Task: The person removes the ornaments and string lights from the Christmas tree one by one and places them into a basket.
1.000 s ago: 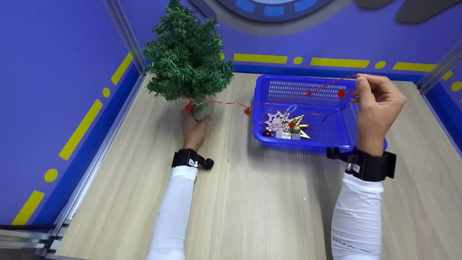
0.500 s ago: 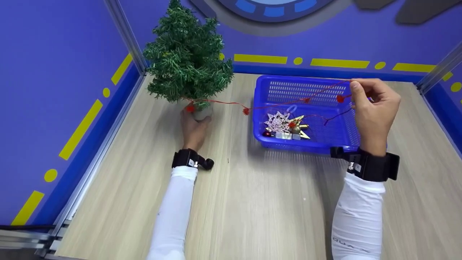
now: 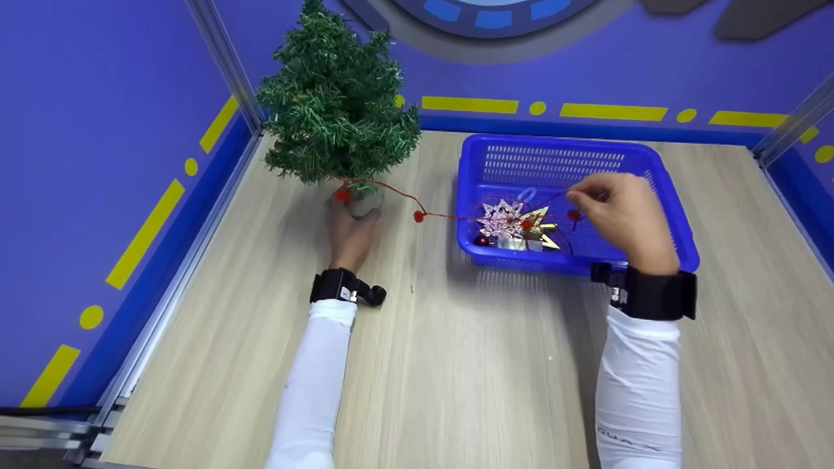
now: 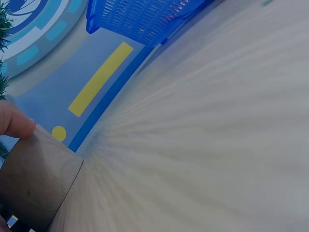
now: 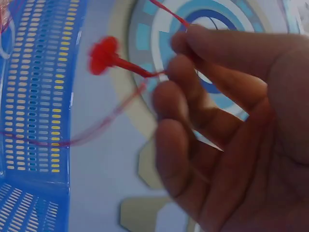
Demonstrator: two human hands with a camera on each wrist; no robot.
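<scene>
A green artificial Christmas tree (image 3: 339, 104) stands at the back left on a round wooden base (image 4: 41, 169). My left hand (image 3: 352, 234) grips this base, its thumb on the top edge in the left wrist view. A thin red garland (image 3: 419, 216) with small red tufts runs from the lower branches across to the blue basket (image 3: 560, 266), sagging between them. Over the basket, my right hand (image 3: 629, 218) pinches the garland between thumb and forefinger. In the right wrist view one red tuft (image 5: 104, 55) dangles beside the fingertips and a blurred strand hangs below.
Inside the basket lie a pink glittery snowflake (image 3: 502, 218), a gold star (image 3: 550, 241), a small red ball (image 3: 481, 241) and other small ornaments. Blue panels (image 3: 482, 78) with yellow marks wall the table at the back and sides.
My right hand has moved left and down with the garland, from the basket's far right side to over its middle. The strand hangs slacker. My left hand and the tree stay put.
</scene>
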